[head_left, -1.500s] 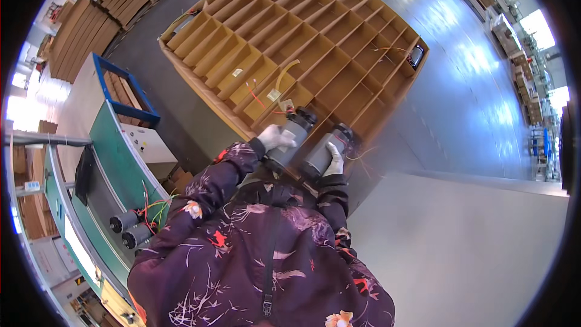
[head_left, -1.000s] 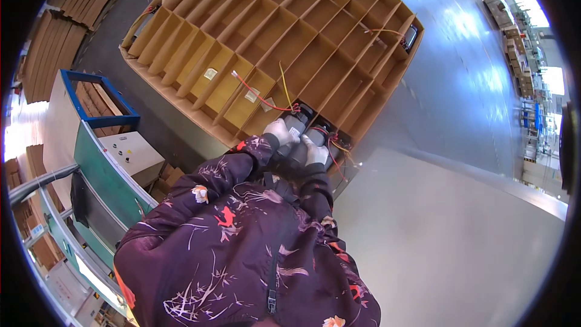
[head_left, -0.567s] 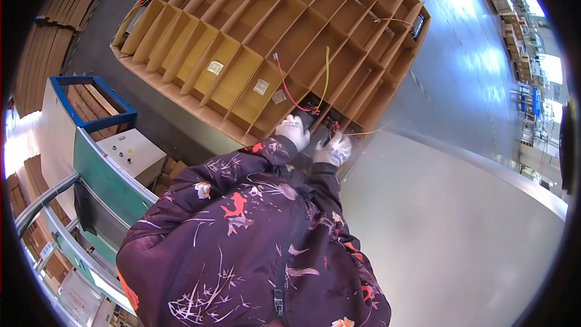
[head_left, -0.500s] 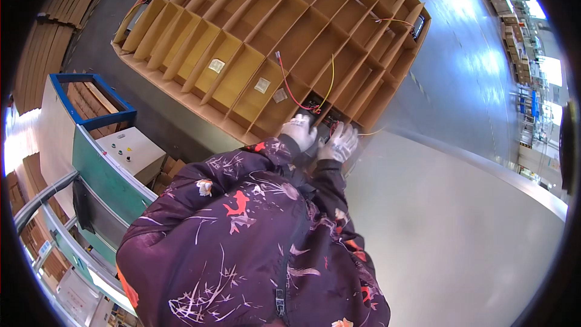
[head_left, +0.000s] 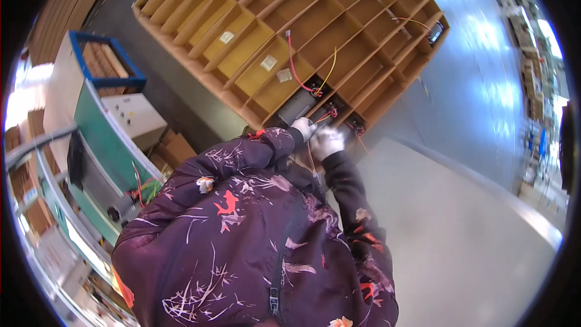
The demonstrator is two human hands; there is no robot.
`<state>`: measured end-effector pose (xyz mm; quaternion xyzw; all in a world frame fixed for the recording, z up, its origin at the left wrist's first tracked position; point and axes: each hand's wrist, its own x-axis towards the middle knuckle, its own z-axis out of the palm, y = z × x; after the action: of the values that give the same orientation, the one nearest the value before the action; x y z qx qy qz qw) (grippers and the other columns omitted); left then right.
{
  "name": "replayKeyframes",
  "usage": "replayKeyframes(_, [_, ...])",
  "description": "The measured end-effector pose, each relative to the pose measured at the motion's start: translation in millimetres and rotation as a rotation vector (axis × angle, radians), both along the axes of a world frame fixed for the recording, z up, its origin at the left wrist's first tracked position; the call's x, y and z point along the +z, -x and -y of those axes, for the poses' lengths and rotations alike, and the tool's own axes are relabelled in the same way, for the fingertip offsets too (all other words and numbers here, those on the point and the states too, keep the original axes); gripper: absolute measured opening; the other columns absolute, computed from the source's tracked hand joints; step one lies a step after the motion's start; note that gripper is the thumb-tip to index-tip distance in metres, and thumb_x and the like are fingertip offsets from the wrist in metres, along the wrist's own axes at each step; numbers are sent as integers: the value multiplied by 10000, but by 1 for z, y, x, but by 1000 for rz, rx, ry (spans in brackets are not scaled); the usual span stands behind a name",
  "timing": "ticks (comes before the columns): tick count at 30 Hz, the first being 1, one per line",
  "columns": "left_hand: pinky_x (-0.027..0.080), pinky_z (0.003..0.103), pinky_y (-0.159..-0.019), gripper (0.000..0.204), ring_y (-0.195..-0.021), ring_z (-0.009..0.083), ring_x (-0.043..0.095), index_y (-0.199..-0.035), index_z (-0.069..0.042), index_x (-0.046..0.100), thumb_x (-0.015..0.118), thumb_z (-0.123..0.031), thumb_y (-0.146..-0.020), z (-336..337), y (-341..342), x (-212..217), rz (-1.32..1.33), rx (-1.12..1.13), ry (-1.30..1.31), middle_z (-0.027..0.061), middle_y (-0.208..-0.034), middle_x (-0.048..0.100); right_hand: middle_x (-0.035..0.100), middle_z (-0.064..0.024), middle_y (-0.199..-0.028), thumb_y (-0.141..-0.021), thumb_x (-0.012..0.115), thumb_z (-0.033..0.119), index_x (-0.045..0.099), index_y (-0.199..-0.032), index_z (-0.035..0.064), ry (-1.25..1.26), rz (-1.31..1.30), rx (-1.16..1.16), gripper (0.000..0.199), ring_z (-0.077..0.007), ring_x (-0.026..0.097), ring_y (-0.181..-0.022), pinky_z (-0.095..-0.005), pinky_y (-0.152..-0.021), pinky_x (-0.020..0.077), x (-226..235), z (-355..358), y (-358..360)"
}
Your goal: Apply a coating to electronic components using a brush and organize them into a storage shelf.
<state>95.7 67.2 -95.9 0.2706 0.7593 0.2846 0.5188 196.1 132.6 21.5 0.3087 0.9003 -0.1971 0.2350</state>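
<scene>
My left hand (head_left: 304, 127), in a white glove, is closed at the near end of a black box-shaped unit (head_left: 298, 106) with red and yellow leads; what its fingers hold, if anything, is hidden. Just right of it, my right hand (head_left: 328, 140), also gloved, is smeared by motion. A second black unit (head_left: 327, 111) with a bundle of red wires lies beyond the hands. A thin orange wire with a pale connector (head_left: 316, 177) hangs between my wrists. Both units sit in slots of a cardboard divider box (head_left: 257, 114).
Another wired unit (head_left: 435, 32) stands at the box's far right corner. To the right spreads a pale smooth tabletop (head_left: 448, 230). On the left are a white control box with buttons (head_left: 134, 118) and a blue frame (head_left: 106, 79). Cardboard stacks (head_left: 66, 21) stand at far left.
My hands have drawn back toward me, uncovering the black units. The right hand has moved left, near the left one. An orange wire now hangs between my wrists. The view has shifted slightly.
</scene>
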Motion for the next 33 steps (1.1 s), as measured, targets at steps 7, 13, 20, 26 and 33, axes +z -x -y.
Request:
replayKeyframes(7, [547, 428, -817, 410, -898, 352, 687, -907, -47, 732, 706, -437, -784, 38, -24, 18, 175, 321, 415, 218, -908, 703, 483, -178, -1356, -735, 657, 163, 513, -1298, 15, -101, -375, 618, 600, -372, 416, -1304, -478, -1104, 317, -48, -51, -51])
replayKeyframes(13, [547, 432, -846, 451, -962, 329, 684, -1005, -42, 716, 695, -434, -781, 48, -50, 37, -384, 159, 395, 203, -1011, 699, 509, -164, -1314, -709, 663, 134, 526, -1265, 9, 61, -384, 946, 586, -321, 455, -1269, -436, -1114, 315, -60, -36, -61])
replayKeyframes(20, [538, 438, -861, 470, -988, 333, 671, -1011, -67, 722, 649, -476, -792, 41, -60, 62, -418, 118, 430, 183, -1046, 695, 515, -163, -1312, -711, 653, 121, 527, -1252, 7, -62, -349, 920, 567, -310, 458, -1274, -408, -1067, 357, -64, -29, -53])
replayKeyframes(26, [543, 433, -850, 375, -956, 319, 683, -995, -63, 716, 698, -370, -779, 54, -69, 64, -465, 104, 380, 187, -1022, 700, 570, -143, -1114, -742, 639, 163, 566, -1126, 30, -56, -491, 920, 413, -305, 534, -1124, -416, -1028, 384, -84, -45, -71])
replayKeyframes(33, [472, 391, -867, 332, -1052, 272, 602, -1047, -61, 651, 628, -264, -786, 42, -119, 81, -785, -125, 372, 125, -1054, 650, 605, -121, -1211, -753, 643, 258, 592, -1174, 49, -135, 75, 832, 473, -254, 540, -1188, -385, -1063, 360, -77, -32, -49])
